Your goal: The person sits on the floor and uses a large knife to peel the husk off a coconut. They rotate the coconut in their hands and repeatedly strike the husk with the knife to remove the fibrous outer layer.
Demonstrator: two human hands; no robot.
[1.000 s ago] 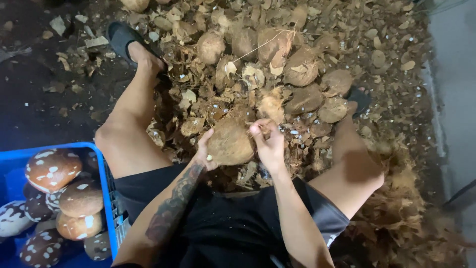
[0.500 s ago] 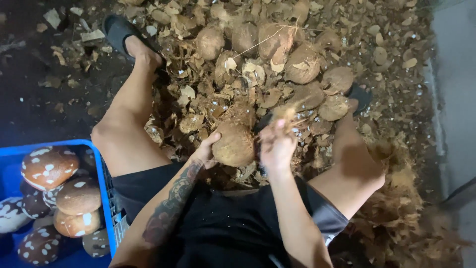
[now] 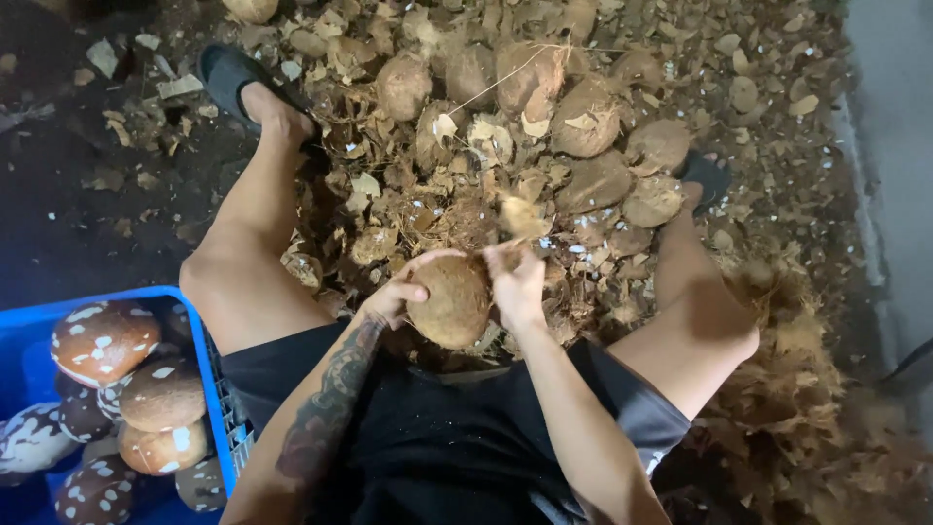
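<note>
A round brown coconut (image 3: 453, 303) sits between my knees, above my black shorts. My left hand (image 3: 398, 292) cups its left side, fingers curled over the top. My right hand (image 3: 515, 282) grips its upper right edge, and a blurred piece of husk (image 3: 522, 216) hangs in the air just above it. What the right fingers pinch is hidden by blur.
A heap of unhusked coconuts (image 3: 583, 117) and husk scraps lies in front of me. A blue crate (image 3: 199, 350) at my left holds several peeled, white-patched coconuts (image 3: 102, 340). My feet in black sandals (image 3: 228, 73) flank the heap. Fibre piles up at right.
My right hand rose off the coconut half a second ago and has come back down onto its top right. A piece of husk has flown up from the coconut.
</note>
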